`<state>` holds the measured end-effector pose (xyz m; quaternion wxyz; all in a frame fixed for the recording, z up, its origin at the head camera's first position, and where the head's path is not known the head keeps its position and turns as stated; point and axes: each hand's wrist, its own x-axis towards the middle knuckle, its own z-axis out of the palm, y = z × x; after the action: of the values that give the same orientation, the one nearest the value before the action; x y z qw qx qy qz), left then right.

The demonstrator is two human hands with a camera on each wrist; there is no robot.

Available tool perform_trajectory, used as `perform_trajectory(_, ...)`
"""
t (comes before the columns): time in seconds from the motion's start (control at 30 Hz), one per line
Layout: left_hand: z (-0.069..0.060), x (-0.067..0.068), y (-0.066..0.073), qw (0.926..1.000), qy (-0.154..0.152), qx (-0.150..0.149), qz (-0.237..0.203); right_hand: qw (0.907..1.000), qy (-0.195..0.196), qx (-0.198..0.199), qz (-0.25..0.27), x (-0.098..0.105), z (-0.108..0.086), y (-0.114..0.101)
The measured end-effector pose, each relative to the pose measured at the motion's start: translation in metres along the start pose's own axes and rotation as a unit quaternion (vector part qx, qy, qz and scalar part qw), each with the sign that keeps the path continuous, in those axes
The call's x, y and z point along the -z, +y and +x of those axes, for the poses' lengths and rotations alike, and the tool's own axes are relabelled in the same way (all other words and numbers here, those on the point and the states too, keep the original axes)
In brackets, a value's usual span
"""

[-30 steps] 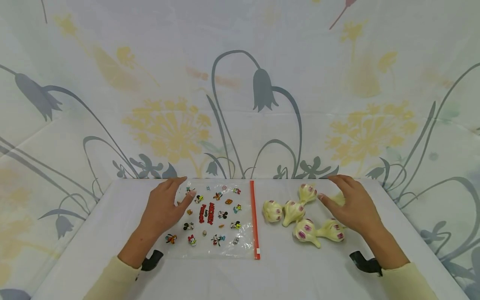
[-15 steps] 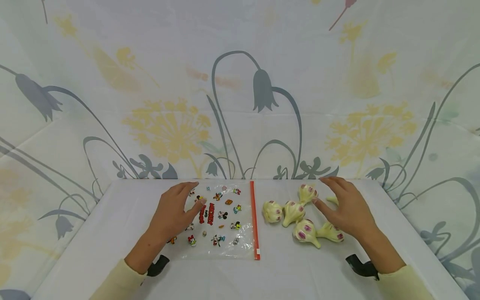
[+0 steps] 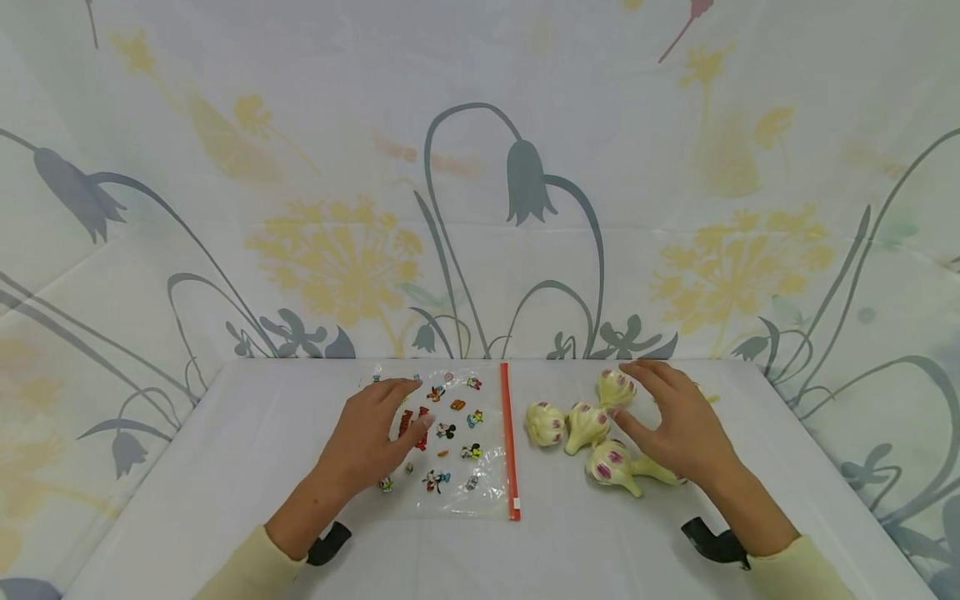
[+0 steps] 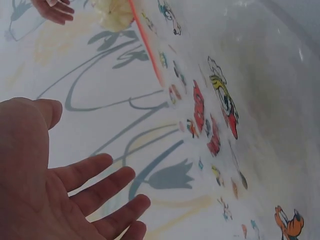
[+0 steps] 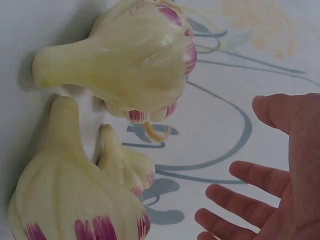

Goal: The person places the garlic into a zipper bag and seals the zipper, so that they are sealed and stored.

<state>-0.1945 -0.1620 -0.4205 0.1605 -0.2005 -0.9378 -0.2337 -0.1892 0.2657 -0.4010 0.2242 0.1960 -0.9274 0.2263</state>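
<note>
A clear plastic zip bag [image 3: 480,483] printed with cartoon figures lies flat on the table, its red slider edge toward the right. Over its left part hovers my left hand [image 3: 371,437], fingers spread, holding nothing; the left wrist view shows the fingers [image 4: 105,190] apart from the bag [image 4: 265,100]. To the bag's right lie several garlic bulbs [image 3: 587,425], cream with purple marks. My right hand [image 3: 682,425] is above the right-hand bulbs and partly hides them. In the right wrist view its fingers [image 5: 245,200] are apart from the nearest garlic bulb [image 5: 135,60].
A white table [image 3: 570,550] bears everything. Behind it hangs a pale cloth [image 3: 480,275] with grey and yellow flower prints. Dark curved pieces [image 3: 330,543] show under both wrists.
Both hands have moved inward, the left one to the right over the bag, the right one to the left over the garlic bulbs. Bag and bulbs have stayed put.
</note>
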Motion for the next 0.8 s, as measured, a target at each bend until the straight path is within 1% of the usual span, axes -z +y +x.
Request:
perform_trajectory(0.2, -0.003, -0.008, 0.009, 0.9996, -0.024, 0.009, -0.009, 0.9998, 0.007, 0.021, 0.002, -0.006, 0.000, -0.004)
perform_trajectory(0.37, -0.005, -0.012, 0.015, 0.9994, -0.034, -0.003, -0.003, 0.9993, 0.009, 0.036, 0.008, -0.008, 0.000, -0.011)
perform_trajectory(0.47, -0.007, -0.013, 0.018, 0.9992, -0.038, -0.012, -0.007, 0.9991, 0.007, 0.040, 0.008, -0.009, -0.001, -0.017)
perform_trajectory(0.57, -0.008, -0.014, 0.021, 0.9986, -0.049, -0.013, -0.014, 0.9988, 0.005, 0.048, 0.007, -0.010, -0.002, -0.021)
perform_trajectory(0.63, -0.009, -0.014, 0.024, 0.9979, -0.062, -0.012, -0.016, 0.9984, 0.006, 0.055, 0.008, -0.012, -0.002, -0.023)
perform_trajectory(0.73, -0.011, -0.017, 0.029, 0.9970, -0.076, -0.010, -0.010, 0.9980, 0.007, 0.062, 0.011, -0.013, -0.003, -0.026)
perform_trajectory(0.8, -0.012, -0.019, 0.031, 0.9966, -0.081, -0.013, -0.004, 0.9982, 0.000, 0.059, 0.011, -0.014, -0.003, -0.029)
